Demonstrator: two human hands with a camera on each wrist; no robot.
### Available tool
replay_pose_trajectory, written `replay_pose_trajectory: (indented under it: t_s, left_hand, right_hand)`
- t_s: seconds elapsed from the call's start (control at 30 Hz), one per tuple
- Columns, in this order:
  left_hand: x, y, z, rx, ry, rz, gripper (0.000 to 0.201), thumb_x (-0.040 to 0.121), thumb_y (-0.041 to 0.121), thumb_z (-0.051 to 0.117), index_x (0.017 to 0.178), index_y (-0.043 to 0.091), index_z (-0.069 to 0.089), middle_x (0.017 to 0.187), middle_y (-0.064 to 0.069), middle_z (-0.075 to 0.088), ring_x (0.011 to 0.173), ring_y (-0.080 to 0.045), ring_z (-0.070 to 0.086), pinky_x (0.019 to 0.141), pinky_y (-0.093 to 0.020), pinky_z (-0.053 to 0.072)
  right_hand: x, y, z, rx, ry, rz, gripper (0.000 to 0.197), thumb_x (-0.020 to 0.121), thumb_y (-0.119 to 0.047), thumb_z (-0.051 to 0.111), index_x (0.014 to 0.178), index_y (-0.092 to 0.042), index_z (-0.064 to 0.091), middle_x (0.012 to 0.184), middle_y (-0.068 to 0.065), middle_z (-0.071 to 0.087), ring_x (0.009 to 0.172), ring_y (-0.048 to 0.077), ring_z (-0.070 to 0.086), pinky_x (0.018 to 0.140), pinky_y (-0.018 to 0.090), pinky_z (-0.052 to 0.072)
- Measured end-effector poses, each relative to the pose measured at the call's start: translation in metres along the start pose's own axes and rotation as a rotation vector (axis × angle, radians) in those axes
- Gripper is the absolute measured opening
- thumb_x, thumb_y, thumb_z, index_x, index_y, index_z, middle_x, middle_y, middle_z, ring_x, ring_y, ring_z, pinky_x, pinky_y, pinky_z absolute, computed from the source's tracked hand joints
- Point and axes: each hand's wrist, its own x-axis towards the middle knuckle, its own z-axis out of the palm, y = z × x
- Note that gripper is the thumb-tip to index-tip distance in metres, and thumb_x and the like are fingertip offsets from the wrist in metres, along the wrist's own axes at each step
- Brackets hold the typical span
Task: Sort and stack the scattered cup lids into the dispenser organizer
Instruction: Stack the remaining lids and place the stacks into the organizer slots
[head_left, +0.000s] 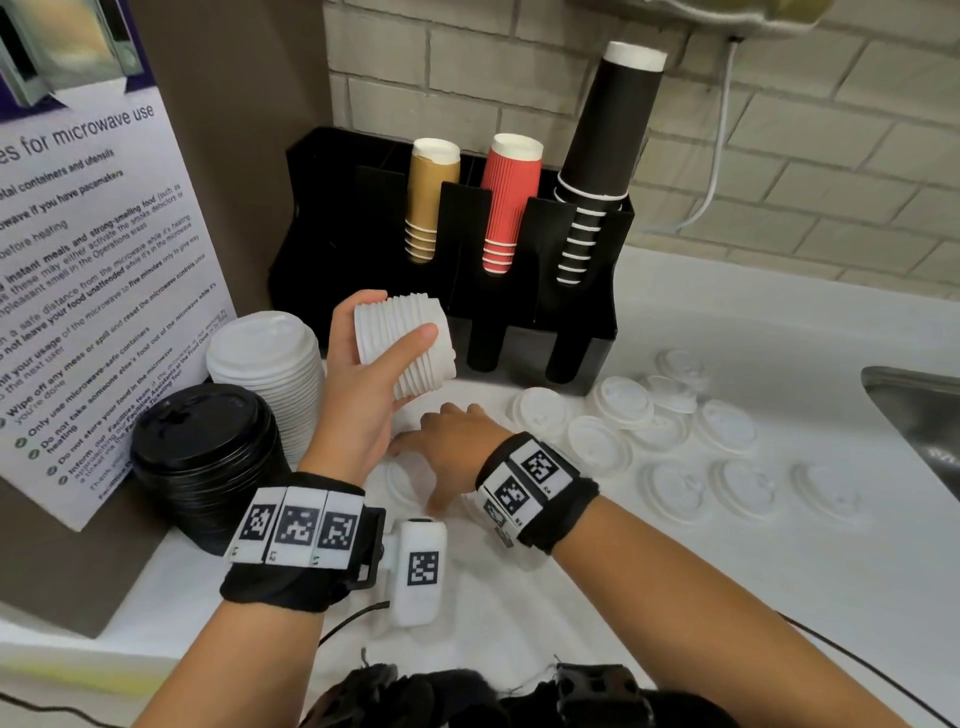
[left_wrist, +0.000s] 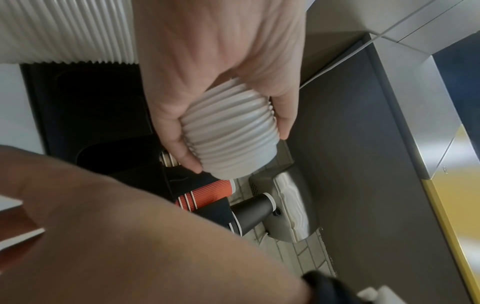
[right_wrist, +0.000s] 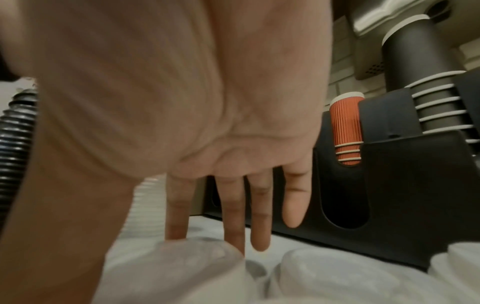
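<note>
My left hand (head_left: 363, 364) grips a small stack of white lids (head_left: 405, 345) on its side, lifted in front of the black dispenser organizer (head_left: 571, 322); the left wrist view shows my fingers (left_wrist: 182, 156) curled round the stack of white lids (left_wrist: 228, 139). My right hand (head_left: 447, 441) reaches low over the counter with straight, spread fingers (right_wrist: 259, 226), fingertips down at a white lid (right_wrist: 197, 253) lying flat. Several loose white lids (head_left: 618, 402) lie scattered on the white counter to the right.
A tall stack of white lids (head_left: 265, 358) and a stack of black lids (head_left: 202, 447) stand at the left by a microwave notice. The organizer holds tan (head_left: 428, 197), red (head_left: 509, 202) and black cups (head_left: 602, 156). A steel sink (head_left: 919, 410) lies far right.
</note>
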Motion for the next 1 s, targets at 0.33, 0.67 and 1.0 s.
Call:
replay_pose_trajectory:
  t_s: [0.33, 0.67, 1.0]
  left_hand:
    - [-0.001, -0.001, -0.011, -0.018, 0.01, 0.002, 0.054, 0.07, 0.024, 0.083, 0.112, 0.035, 0.051, 0.114, 0.007, 0.056, 0.105, -0.014, 0.06, 0.067, -0.03, 0.057]
    - [-0.009, -0.012, 0.0, 0.09, -0.077, -0.045, 0.059, 0.063, 0.033, 0.075, 0.117, 0.035, 0.051, 0.122, 0.003, 0.055, 0.113, -0.018, 0.057, 0.07, -0.028, 0.055]
    - [-0.01, -0.016, 0.0, 0.055, -0.081, -0.126, 0.057, 0.07, 0.029, 0.081, 0.118, 0.036, 0.052, 0.121, 0.001, 0.058, 0.113, -0.023, 0.06, 0.077, -0.036, 0.057]
  right_hand:
    - [-0.021, 0.028, 0.001, 0.694, 0.307, 0.094, 0.07, 0.069, -0.029, 0.08, 0.128, -0.025, 0.041, 0.119, 0.004, 0.051, 0.106, 0.023, 0.053, 0.087, 0.035, 0.049]
    - [-0.061, 0.034, -0.006, 1.542, 0.713, 0.006, 0.047, 0.085, -0.021, 0.071, 0.127, -0.029, 0.052, 0.12, 0.006, 0.062, 0.101, 0.018, 0.067, 0.083, 0.033, 0.057]
    - [-0.066, 0.031, -0.014, 1.399, 0.723, -0.021, 0.055, 0.085, -0.016, 0.072, 0.133, -0.03, 0.052, 0.125, -0.001, 0.06, 0.107, 0.016, 0.063, 0.094, 0.039, 0.054]
